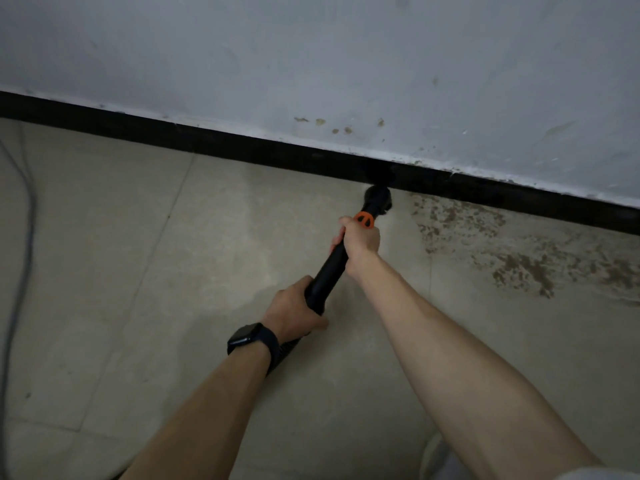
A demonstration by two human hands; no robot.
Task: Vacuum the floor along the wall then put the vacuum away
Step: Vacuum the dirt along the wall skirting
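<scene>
Well, I had my left hand and right hand gripping the black vacuum wand, its brush head at the skirting board half lost in shadow, dark marks on its orange collar perhaps lettering, too blurred to read.

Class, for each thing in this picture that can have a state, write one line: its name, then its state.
vacuum wand: held in both hands, slanting down.
brush nozzle: down at the foot of the black skirting.
left hand: grips the wand's near end.
right hand: grips the wand beside the orange collar.
floor: brown dirt right of the nozzle.
cable: lying loose at left.
watch: worn on left wrist, screen dark.
</scene>
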